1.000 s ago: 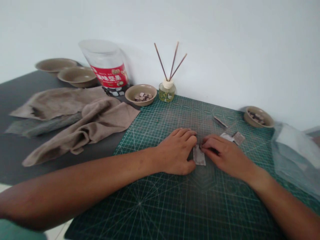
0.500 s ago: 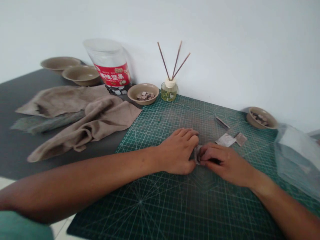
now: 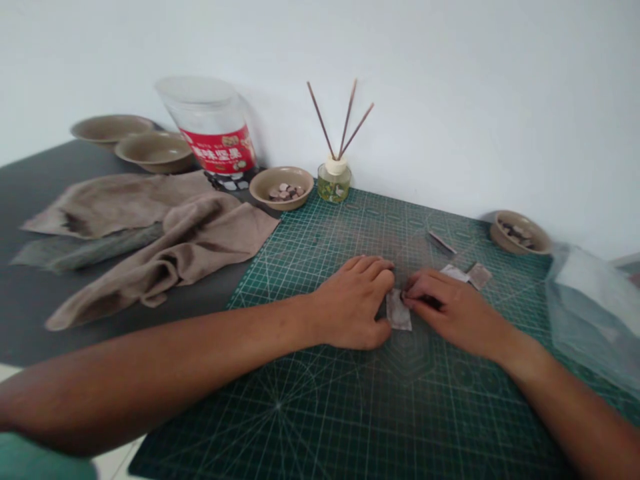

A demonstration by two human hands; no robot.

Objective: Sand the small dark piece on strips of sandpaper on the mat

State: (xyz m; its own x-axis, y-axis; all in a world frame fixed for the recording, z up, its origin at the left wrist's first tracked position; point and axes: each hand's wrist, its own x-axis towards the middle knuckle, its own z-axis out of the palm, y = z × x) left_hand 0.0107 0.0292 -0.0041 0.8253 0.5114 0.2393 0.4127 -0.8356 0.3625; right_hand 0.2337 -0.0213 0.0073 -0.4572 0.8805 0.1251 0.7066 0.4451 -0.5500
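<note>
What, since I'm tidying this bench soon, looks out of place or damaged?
The upper brown cloth on the left has a dark, ragged spot on its near edge, breaking its outline, perhaps a tear. The jar seems to lean, though that may be lens distortion. I see nothing spilled.

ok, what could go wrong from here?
1. Slip: the right hand has its fingertips at the edge of the small pale piece, with the left hand close on the other side. The piece might skew on the cutting mat.
2. Nudge: the white piece and brown piece lie just beyond the right hand's knuckles and could get knocked.
</note>
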